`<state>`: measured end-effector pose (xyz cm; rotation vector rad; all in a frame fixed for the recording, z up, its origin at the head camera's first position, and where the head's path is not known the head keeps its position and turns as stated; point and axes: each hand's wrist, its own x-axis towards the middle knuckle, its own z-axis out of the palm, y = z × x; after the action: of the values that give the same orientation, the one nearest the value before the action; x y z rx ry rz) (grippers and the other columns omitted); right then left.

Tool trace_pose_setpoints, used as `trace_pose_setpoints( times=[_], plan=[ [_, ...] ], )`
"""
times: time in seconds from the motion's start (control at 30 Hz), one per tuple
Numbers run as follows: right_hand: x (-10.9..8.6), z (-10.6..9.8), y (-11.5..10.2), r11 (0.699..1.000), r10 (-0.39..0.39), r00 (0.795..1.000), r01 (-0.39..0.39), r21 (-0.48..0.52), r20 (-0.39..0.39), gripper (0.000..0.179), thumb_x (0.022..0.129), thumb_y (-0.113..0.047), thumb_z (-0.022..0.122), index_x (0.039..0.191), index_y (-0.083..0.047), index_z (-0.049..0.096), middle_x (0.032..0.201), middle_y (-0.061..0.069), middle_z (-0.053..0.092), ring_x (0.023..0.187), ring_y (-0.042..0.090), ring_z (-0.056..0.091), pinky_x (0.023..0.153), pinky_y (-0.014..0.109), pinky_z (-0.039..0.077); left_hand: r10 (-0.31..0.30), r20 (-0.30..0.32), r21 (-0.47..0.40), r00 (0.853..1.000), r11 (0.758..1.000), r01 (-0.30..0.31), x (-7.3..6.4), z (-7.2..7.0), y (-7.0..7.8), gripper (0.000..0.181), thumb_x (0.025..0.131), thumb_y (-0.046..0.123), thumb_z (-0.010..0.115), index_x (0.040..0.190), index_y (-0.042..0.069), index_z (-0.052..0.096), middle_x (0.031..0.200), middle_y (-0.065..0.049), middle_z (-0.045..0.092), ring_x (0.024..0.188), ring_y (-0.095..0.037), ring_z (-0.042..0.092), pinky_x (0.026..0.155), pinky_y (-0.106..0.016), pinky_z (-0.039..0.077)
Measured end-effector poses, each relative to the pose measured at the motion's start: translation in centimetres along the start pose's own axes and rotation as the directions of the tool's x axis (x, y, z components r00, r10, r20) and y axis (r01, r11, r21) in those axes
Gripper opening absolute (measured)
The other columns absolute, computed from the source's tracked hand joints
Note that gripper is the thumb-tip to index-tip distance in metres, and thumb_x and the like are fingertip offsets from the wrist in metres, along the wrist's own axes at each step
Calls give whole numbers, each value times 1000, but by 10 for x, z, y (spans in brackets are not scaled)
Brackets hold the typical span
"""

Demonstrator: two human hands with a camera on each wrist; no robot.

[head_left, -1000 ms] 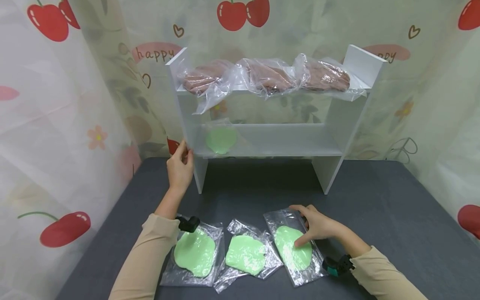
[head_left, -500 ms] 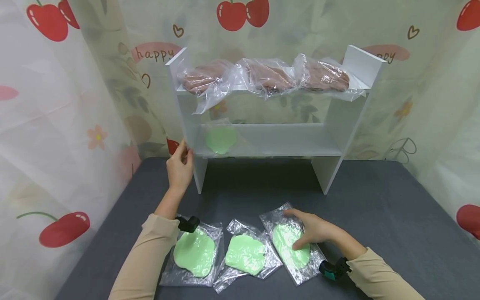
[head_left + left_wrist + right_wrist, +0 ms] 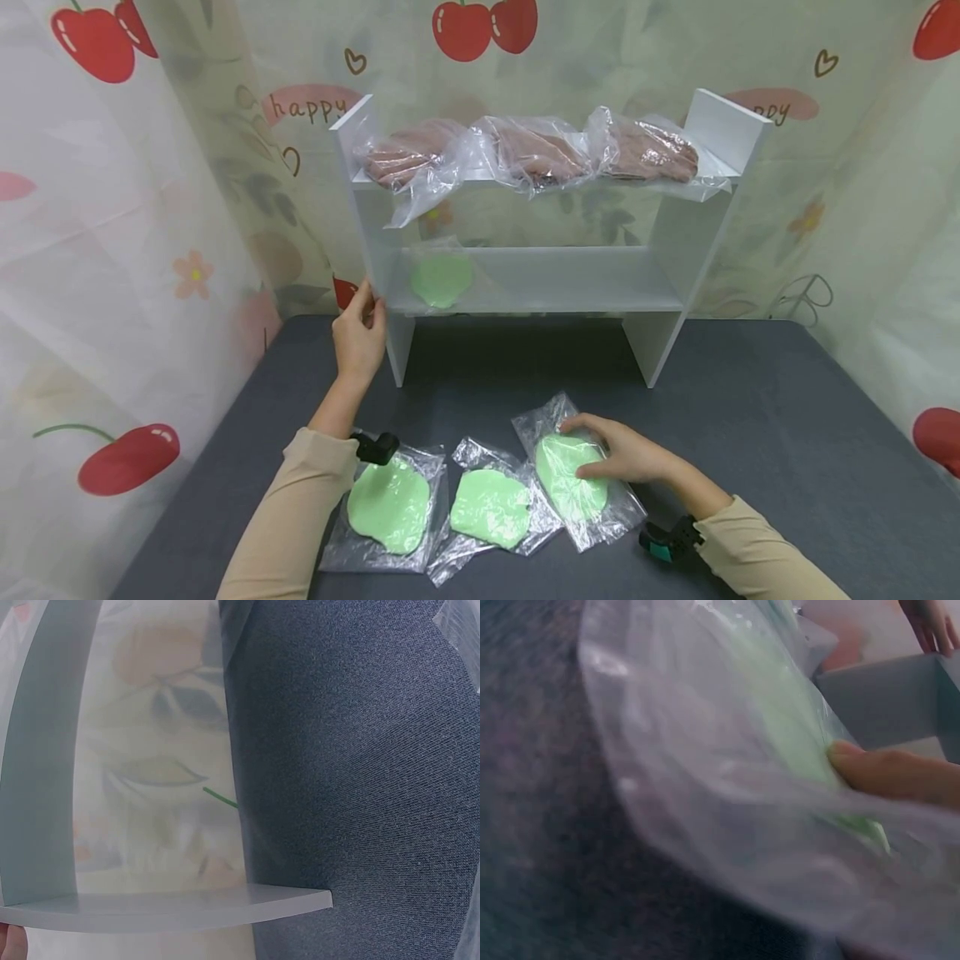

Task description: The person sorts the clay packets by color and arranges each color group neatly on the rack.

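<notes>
My right hand (image 3: pixel 622 450) pinches a clear plastic bag holding a flat green clay-like piece (image 3: pixel 567 475), thumb on top. In the right wrist view the thumb (image 3: pixel 889 771) presses the bag's face, and the bag (image 3: pixel 705 750) stands tilted above the dark cloth. At the left side panel of a white shelf (image 3: pixel 525 279), my left hand (image 3: pixel 360 337) holds the front edge with bent fingers. Two similar bagged green pieces lie on the table: one on the left (image 3: pixel 390 507), another in the middle (image 3: pixel 491 508). A further green piece (image 3: pixel 442 279) rests on the middle shelf board, at its left end.
Three bagged brown items, left (image 3: pixel 412 154), middle (image 3: pixel 540 154) and right (image 3: pixel 652 152), line the top board. The shelf stands on a dark grey table (image 3: pixel 750 417). Behind it hangs a cherry-patterned curtain (image 3: pixel 600 50), with a thin cable (image 3: pixel 806 296) at back right.
My right hand and its bag have shifted slightly left and away from me, and the bag appears to have lifted. The left hand has stayed at the shelf panel.
</notes>
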<state>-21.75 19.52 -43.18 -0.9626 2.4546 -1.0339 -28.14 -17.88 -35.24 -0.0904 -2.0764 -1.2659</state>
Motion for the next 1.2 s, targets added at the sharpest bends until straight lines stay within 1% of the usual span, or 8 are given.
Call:
trace_pose_setpoints(
  times=[0.1,0.23,0.57,0.8,0.87,1.0,1.03,1.2],
  plan=[
    [1,-2,0,1000,-13,999,13,1,-31,49,85,-24,68,128,-7,50,132,15,52,122,38,47,88,40,48,-1,1,0,1000,1000,1,0,0,0,44,94,7,53,137,14,49,120,-19,63,104,-29,65,83,-43,55],
    [2,-7,-2,999,-29,997,31,22,-77,46,87,-22,66,127,-6,52,130,16,54,117,30,49,73,23,44,0,-2,10,1000,1000,0,1,1,0,44,94,7,53,137,14,49,119,-19,64,103,-30,65,83,-44,55],
    [0,-19,-13,993,-52,991,64,100,-121,44,89,-22,63,130,-12,51,135,13,51,124,-6,38,73,20,45,13,-13,4,1000,1000,-13,0,1,0,45,93,4,54,137,12,49,119,-20,64,103,-31,65,82,-46,55],
    [0,-26,-25,990,-54,983,75,118,-175,37,89,-17,64,124,-9,55,128,16,55,96,1,46,44,20,38,13,-16,-1,1000,1000,-13,0,1,0,45,92,4,55,137,13,49,117,-20,65,101,-30,66,79,-45,56],
    [-1,-28,-28,988,-58,982,82,132,-181,35,89,-15,63,123,-8,56,127,17,55,74,0,48,41,20,36,14,-17,-2,1000,1000,-14,0,1,0,45,92,4,54,136,13,50,116,-20,65,101,-30,66,79,-45,56],
    [-1,-33,-34,981,-71,980,102,167,-185,31,90,-12,61,121,-6,57,125,22,54,40,3,28,36,21,31,16,-21,-4,1000,1000,-16,0,1,-1,45,92,4,54,136,13,50,116,-19,65,101,-30,66,79,-46,56],
    [-2,-34,-36,980,-69,980,101,172,-187,31,90,-12,61,120,-6,57,124,22,54,36,5,21,35,21,30,17,-22,-5,1000,1000,-17,0,1,-1,45,92,4,54,136,13,50,116,-19,65,101,-30,66,79,-46,56],
    [-1,-39,-45,976,-72,972,114,183,-222,26,90,-11,60,116,-7,60,118,20,57,37,7,23,37,22,33,24,-24,2,999,1000,-24,1,2,-1,46,92,4,54,137,13,49,116,-20,65,100,-30,66,79,-46,56]
  ],
)
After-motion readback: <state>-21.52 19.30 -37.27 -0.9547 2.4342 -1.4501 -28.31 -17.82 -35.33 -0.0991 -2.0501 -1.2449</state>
